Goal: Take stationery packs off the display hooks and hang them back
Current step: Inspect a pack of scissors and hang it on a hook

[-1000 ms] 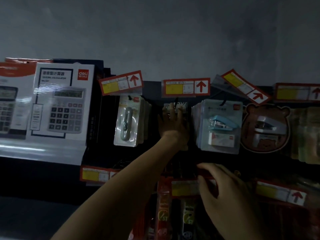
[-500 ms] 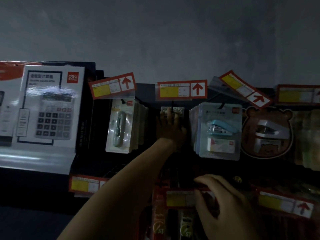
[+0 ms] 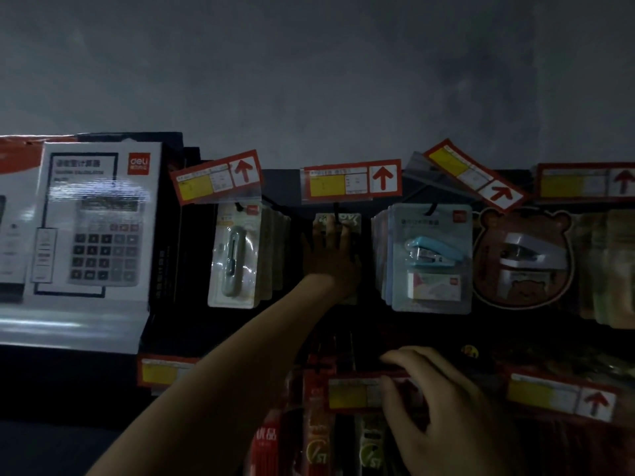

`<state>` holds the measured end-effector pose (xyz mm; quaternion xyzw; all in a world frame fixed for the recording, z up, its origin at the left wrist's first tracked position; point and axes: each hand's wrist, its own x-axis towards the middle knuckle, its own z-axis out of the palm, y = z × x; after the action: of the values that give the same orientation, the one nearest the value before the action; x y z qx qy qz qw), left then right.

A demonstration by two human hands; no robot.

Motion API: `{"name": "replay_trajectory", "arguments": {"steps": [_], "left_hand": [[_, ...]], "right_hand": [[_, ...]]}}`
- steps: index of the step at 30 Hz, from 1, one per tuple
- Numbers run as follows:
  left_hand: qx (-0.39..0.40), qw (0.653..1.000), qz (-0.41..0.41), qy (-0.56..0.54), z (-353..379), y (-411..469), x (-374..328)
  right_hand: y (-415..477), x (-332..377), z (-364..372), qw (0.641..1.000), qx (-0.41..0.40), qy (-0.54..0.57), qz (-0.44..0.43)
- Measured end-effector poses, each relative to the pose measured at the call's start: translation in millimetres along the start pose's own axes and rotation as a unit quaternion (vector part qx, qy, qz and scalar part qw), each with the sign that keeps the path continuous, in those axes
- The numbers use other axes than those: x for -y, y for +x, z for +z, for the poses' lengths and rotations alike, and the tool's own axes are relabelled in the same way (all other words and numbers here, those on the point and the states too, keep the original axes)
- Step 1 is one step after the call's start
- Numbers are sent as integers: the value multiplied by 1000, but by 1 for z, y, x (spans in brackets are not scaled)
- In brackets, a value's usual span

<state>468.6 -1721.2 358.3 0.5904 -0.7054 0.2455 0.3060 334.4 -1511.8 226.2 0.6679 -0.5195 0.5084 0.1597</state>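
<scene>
Laid left hand (image 3: 331,259) on pale card pack (image 3: 351,219) at black wire hook (image 3: 336,209); could not tell grip. Clasped red-and-yellow price label (image 3: 350,393) with right hand (image 3: 446,407). Judged rehanging nearly done.

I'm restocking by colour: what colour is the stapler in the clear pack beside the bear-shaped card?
Light blue; the small plastic stapler shows best in the head view.

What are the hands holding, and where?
Left hand lies high on the middle pack, by its hook; grip unclear. Right hand curls its fingers over a price tag.
</scene>
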Motion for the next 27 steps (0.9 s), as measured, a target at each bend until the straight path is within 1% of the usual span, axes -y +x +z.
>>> {"name": "replay_trajectory", "arguments": {"steps": [5, 7, 9, 11, 13, 17, 21, 23, 27], "left_hand": [[24, 999, -9, 20, -5, -12, -1], [28, 999, -4, 19, -5, -17, 0], [25, 1000, 2, 15, -7, -21, 0], [28, 999, 6, 15, -13, -27, -1], [39, 999, 18, 6, -22, -36, -2], [45, 997, 62, -14, -45, -64, -5], [33, 997, 66, -14, -73, -105, -11], [17, 997, 76, -8, -88, -128, -14], [-15, 996, 89, -5, -107, -174, -16]], "right_hand": [[1, 4, -1, 1000, 26, -4, 5], [2, 5, 0, 1000, 23, -8, 5], [3, 7, -1, 999, 36, -18, 22], [2, 7, -1, 999, 34, -15, 13], [1, 5, -1, 999, 50, -10, 8], [2, 2, -8, 995, 85, 41, 11], [3, 5, -18, 990, 104, 90, 27], [1, 5, -21, 988, 95, 117, 30], [-5, 4, -17, 982, 51, 182, 23]]}}
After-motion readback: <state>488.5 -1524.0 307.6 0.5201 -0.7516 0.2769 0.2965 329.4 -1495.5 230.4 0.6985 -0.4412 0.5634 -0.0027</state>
